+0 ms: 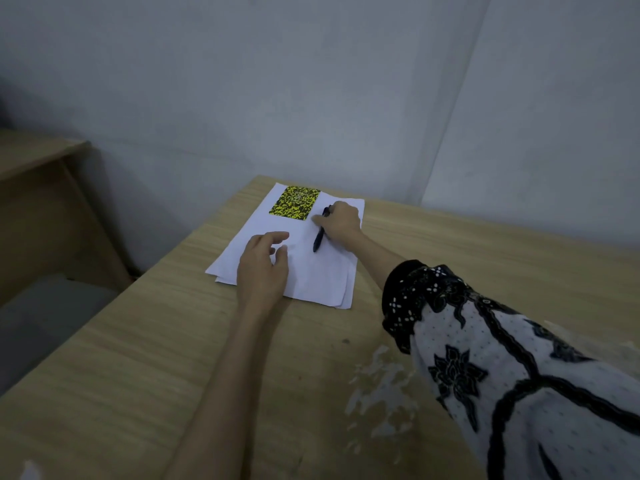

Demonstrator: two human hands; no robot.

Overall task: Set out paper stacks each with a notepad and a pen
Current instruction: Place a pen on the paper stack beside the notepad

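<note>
A stack of white paper (311,275) lies at the far left corner of the wooden table (173,358). A yellow-and-black patterned notepad (295,203) rests on the stack's far left corner. My right hand (341,221) holds a black pen (319,237) that lies on the paper just right of the notepad, fingers closed around its upper end. My left hand (264,268) rests on the near left part of the stack, fingers slightly spread, holding nothing.
A grey wall rises right behind the table. A second wooden desk (38,188) stands to the left, with a gap and floor between. The table surface shows worn white patches (384,386) near my right sleeve.
</note>
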